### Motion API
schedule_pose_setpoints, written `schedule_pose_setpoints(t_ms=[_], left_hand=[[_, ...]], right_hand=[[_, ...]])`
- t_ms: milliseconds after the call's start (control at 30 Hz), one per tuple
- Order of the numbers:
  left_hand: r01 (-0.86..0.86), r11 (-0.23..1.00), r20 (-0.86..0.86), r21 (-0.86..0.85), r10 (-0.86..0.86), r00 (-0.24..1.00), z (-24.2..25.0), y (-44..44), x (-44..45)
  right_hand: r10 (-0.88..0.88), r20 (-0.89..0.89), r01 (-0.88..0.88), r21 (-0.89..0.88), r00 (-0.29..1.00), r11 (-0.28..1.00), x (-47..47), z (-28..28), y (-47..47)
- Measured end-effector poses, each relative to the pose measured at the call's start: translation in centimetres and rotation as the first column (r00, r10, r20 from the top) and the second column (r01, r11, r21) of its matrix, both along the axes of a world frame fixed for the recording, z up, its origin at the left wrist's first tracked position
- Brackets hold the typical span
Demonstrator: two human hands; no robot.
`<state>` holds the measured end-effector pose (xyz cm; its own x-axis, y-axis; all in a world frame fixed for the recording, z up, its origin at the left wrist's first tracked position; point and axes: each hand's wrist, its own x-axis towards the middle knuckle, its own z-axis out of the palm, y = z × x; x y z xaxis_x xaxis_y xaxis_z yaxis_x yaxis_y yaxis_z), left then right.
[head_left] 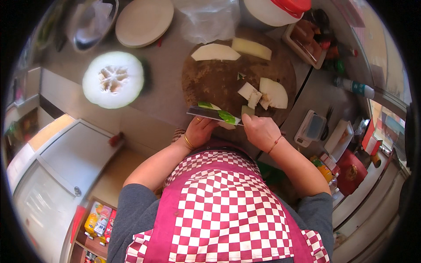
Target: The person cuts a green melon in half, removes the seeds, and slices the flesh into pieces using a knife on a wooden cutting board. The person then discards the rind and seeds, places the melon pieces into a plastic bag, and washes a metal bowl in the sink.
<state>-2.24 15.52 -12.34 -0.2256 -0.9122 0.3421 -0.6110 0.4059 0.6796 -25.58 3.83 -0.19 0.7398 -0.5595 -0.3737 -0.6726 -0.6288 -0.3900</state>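
Observation:
My right hand (pixel 263 132) grips a cleaver (pixel 205 112) at its handle end, over the near edge of a round wooden chopping board (pixel 217 83). Strips of green peel (pixel 227 117) lie against the blade. My left hand (pixel 199 133) is at a pale winter melon piece (pixel 227 125), its fingers partly hidden behind the blade. Farther up the board rest a pale melon slab (pixel 215 52) and a yellowish slab (pixel 251 48). To the right are a cut melon wedge (pixel 274 93) and small chunks of melon core (pixel 249 92).
A large cut winter melon (pixel 113 80) stands left of the board. Beyond are stacked plates (pixel 144 21), a clear plastic bag (pixel 210 19) and a red-lidded white tub (pixel 271 11). On the right sit a tray (pixel 306 42), a spray can (pixel 355 87) and a small scale (pixel 310 128).

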Motion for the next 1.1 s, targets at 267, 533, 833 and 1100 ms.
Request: schedule_pose_setpoints(t_ms=[267, 533, 833, 1100], left_hand=[[-0.007, 0.999, -0.063, 0.036, 0.009, 0.998, 0.2, 0.0, 0.1], [-0.048, 0.999, -0.109, 0.012, 0.049, 0.993, 0.5, -0.8, -0.3], [0.009, 0.999, 0.077, -0.045, -0.005, 0.997, 1.1, -1.2, -0.1], [0.143, 0.988, 0.208, 0.056, -0.152, 0.966, 1.9, -2.6, -1.0]], right_hand=[[0.012, -0.098, -0.009, 0.038, 0.995, 0.999, 1.7, 0.8, -0.3], [0.012, -0.184, 0.016, 0.150, 0.983, 0.989, 5.6, -4.6, -1.9], [-0.465, -0.034, 0.465, 0.132, 0.884, 0.875, 2.4, -8.3, -0.8], [-0.503, -0.039, 0.503, 0.008, 0.864, 0.864, -3.6, -5.1, 2.0]])
